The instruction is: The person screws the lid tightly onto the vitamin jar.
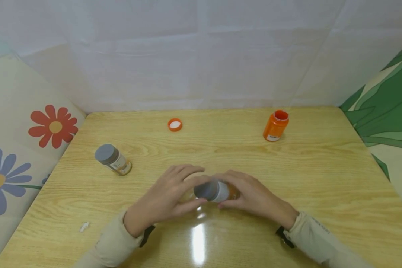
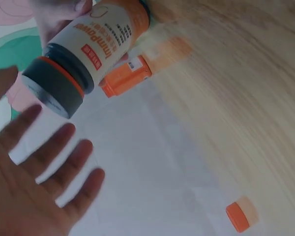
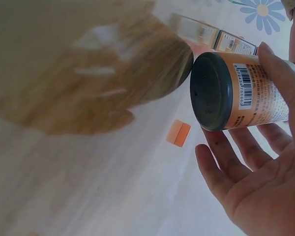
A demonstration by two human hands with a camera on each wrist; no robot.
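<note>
A supplement bottle [image 1: 223,191] with a dark grey screw cap [image 2: 54,87] and an orange-and-white label is tilted over the table, cap toward the left. My right hand [image 1: 252,191] grips its body; the right wrist view shows the thumb across the barcode side [image 3: 245,86] and fingers beneath, near the dark base [image 3: 209,93]. Around the cap, my left hand [image 1: 169,191] has its fingers spread and thumb apart. In the left wrist view, that hand's fingertips [image 2: 91,182] stand off from the cap, holding nothing.
Another grey-capped bottle [image 1: 115,160] stands at the left. An uncapped orange bottle [image 1: 275,128] is at the back right, and an orange cap [image 1: 175,124] with a white liner lies at the back. A small white scrap [image 1: 84,226] lies front left. White cloth [image 1: 201,74] hangs behind.
</note>
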